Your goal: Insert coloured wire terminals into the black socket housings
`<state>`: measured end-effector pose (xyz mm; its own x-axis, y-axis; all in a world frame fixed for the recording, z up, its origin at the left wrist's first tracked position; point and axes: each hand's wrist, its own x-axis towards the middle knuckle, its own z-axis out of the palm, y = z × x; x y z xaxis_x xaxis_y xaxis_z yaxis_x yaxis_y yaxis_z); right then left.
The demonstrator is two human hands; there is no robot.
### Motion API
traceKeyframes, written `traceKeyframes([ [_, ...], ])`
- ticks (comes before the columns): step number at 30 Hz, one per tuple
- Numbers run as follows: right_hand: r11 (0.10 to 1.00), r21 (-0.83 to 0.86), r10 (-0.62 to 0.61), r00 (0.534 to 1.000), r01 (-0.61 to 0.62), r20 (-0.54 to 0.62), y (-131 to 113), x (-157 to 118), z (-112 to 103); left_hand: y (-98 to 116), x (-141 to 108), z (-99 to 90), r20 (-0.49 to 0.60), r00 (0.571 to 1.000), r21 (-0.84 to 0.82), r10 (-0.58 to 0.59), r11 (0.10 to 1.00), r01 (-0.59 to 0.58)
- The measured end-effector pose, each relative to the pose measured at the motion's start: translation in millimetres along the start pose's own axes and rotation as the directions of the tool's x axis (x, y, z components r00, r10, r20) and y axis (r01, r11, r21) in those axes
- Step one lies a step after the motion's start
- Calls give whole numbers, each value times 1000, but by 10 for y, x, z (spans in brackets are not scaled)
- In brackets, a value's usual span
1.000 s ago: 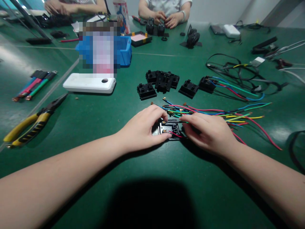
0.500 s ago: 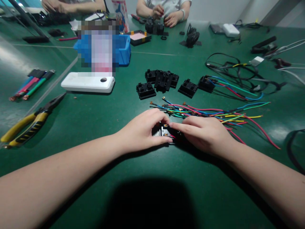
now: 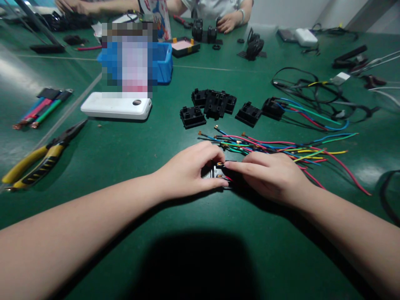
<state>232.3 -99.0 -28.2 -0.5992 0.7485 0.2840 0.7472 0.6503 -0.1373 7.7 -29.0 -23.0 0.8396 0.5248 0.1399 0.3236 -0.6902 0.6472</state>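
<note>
My left hand point(image 3: 193, 171) grips a small black plastic socket housing point(image 3: 219, 170) by its edges, thumb at the near side and fingers at the far side. Two brass terminals show inside it, and a short bit of red wire runs from the nearer one toward the right. My right hand point(image 3: 271, 173) is closed, its index fingertip touching the housing by the farther terminal; what lies beneath its fingers is hidden. Just beyond both hands lies a loose bundle of coloured wires point(image 3: 275, 146) with brass ends. Several similar black housings point(image 3: 215, 104) sit behind the bundle.
Yellow-handled pliers point(image 3: 46, 156) lie on the left, near taped wires point(image 3: 45, 106). A white power bank point(image 3: 115, 106) stands before a blue bin point(image 3: 164, 64). Black cables point(image 3: 312, 89) curl at the right. Across the green table, a co-worker's hand point(image 3: 229, 21) is near black coiled parts point(image 3: 203, 33).
The view has shifted slightly. My hands keep nearly the same pose on the housing. Across the table, one of the co-worker's hands has moved out of sight.
</note>
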Motion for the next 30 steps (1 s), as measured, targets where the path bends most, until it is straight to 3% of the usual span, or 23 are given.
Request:
traceKeyframes([
  [30,998,58,16,1000,-16,1,-38,23,-23,18,10,14,-14,1000,-22,-25,999,25],
])
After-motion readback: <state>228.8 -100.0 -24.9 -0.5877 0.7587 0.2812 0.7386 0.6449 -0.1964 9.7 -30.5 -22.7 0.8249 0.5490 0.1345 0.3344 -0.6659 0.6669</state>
